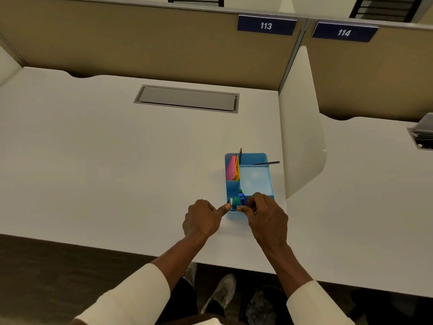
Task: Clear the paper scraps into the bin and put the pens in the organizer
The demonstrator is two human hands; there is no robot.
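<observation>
A light blue organizer (256,181) stands on the white desk (117,160) near its right divider. Pink and orange sticky notes (232,168) fill its back left compartment. A dark pencil (240,153) sticks up behind them and a thin black pen (267,163) lies across the back rim. Green and blue pen caps (239,200) poke out of the front left compartment. My left hand (202,219) touches the organizer's front corner with thumb and forefinger. My right hand (264,214) pinches at those pens from the right. No paper scraps or bin are in view.
A grey cable hatch (187,98) is set into the desk at the back. A white divider panel (302,127) rises just right of the organizer, with a second desk beyond. Tan partition walls carry signs 113 and 114. Shoes show below the desk edge.
</observation>
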